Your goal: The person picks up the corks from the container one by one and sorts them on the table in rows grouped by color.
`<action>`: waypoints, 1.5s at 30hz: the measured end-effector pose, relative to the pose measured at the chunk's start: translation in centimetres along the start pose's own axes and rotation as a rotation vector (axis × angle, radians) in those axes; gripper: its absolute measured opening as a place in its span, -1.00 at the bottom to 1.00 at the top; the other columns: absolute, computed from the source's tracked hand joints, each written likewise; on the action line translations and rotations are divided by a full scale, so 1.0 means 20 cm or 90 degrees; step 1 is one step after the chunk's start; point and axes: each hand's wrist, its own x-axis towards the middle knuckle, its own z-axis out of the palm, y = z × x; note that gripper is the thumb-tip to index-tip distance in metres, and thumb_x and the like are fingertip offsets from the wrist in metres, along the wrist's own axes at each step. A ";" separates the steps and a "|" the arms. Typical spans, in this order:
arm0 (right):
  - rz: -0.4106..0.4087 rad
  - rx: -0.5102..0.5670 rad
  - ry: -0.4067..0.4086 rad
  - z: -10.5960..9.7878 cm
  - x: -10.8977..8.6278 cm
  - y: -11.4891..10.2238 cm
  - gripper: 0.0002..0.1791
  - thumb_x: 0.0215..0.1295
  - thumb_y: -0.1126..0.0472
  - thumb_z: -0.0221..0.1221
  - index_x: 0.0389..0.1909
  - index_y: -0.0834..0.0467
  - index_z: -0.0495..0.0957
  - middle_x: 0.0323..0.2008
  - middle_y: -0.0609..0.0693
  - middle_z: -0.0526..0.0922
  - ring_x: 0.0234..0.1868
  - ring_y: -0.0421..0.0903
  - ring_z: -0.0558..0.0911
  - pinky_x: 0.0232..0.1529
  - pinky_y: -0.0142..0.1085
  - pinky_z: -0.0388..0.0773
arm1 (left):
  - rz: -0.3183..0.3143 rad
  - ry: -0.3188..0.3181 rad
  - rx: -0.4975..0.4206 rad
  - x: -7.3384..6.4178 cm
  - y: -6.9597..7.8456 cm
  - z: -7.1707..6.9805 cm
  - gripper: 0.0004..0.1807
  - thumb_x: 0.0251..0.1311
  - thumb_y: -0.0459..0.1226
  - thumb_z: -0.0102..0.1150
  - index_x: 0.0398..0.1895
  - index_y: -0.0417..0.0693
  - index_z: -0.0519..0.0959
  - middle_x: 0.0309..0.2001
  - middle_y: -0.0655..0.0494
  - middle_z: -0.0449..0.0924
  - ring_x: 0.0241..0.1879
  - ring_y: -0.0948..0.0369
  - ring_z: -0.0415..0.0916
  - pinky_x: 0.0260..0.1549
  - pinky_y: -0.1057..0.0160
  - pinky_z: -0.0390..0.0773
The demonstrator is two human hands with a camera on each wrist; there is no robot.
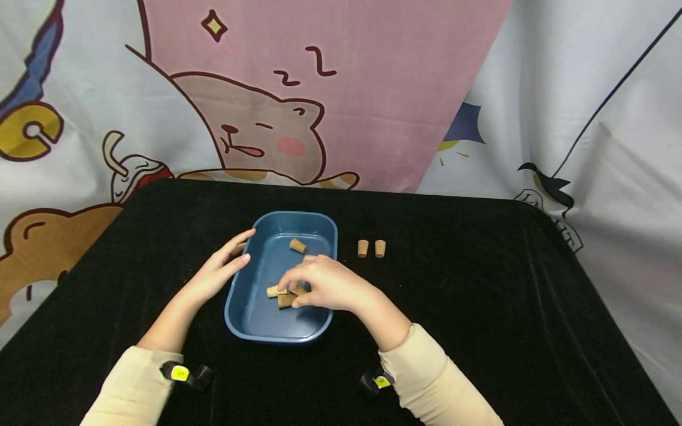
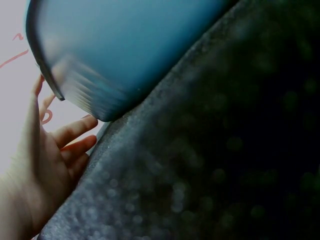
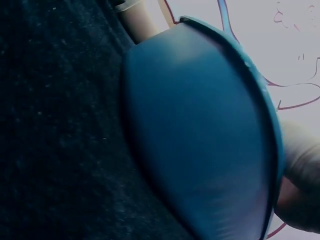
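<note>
A blue rectangular tray (image 1: 242, 331) stands on the black cloth. Several corks lie in it: one lone cork (image 1: 298, 245) toward the back, and a small cluster with a pale cork (image 1: 274, 291) and a browner cork (image 1: 286, 301) nearer the front. My right hand (image 1: 327, 284) reaches over the tray's right rim, its bent fingers and thumb spread apart over the cluster and partly hiding it. Along the left side, my left hand (image 1: 215, 275) rests with extended fingers and thumb at the rim. The left wrist view shows its fingertips (image 2: 89, 122) against the tray's outer wall.
Two corks stand upright on the black cloth (image 1: 479, 296), a left one (image 1: 363, 248) and a right one (image 1: 380, 248), to the right of the tray. Behind the table hangs a printed cartoon curtain (image 1: 383, 89). Both wrists carry small black cameras.
</note>
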 end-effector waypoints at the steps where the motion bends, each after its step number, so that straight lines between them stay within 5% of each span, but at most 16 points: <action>1: 0.007 -0.008 -0.005 0.00 0.00 0.00 -0.68 0.14 0.13 0.36 -0.05 -0.05 0.64 -0.22 -0.18 0.66 -0.18 -0.22 0.50 -0.14 -0.39 0.38 | -0.002 0.000 0.001 0.00 0.00 0.00 -0.41 0.46 -0.16 -0.14 0.50 0.10 0.04 0.44 -0.21 -0.01 0.33 -0.25 0.08 0.11 -0.32 0.27; 17: 0.070 -0.070 -0.045 0.03 0.05 -0.03 -0.71 0.11 0.12 0.38 -0.11 -0.14 0.68 -0.32 -0.33 0.59 -0.24 -0.31 0.42 -0.15 -0.41 0.34 | -0.001 0.001 -0.001 0.00 0.01 0.00 -0.41 0.47 -0.17 -0.14 0.50 0.07 0.04 0.44 -0.22 0.00 0.33 -0.25 0.07 0.11 -0.32 0.27; 30: 0.074 -0.129 -0.057 0.07 0.09 -0.04 -0.74 0.10 0.12 0.38 -0.15 -0.15 0.70 -0.46 -0.33 0.51 -0.33 -0.30 0.39 -0.22 -0.41 0.31 | 0.012 -0.003 -0.010 0.00 0.00 0.00 -0.42 0.47 -0.17 -0.16 0.50 0.07 0.04 0.44 -0.21 0.00 0.33 -0.25 0.08 0.11 -0.30 0.27; 45: 0.045 -0.077 -0.045 0.05 0.08 -0.03 -0.68 0.14 0.11 0.35 -0.04 -0.10 0.68 -0.41 -0.32 0.55 -0.33 -0.32 0.39 -0.21 -0.42 0.31 | 0.009 -0.003 -0.010 0.00 0.00 0.00 -0.41 0.47 -0.17 -0.15 0.51 0.08 0.03 0.43 -0.25 0.02 0.31 -0.26 0.12 0.10 -0.29 0.29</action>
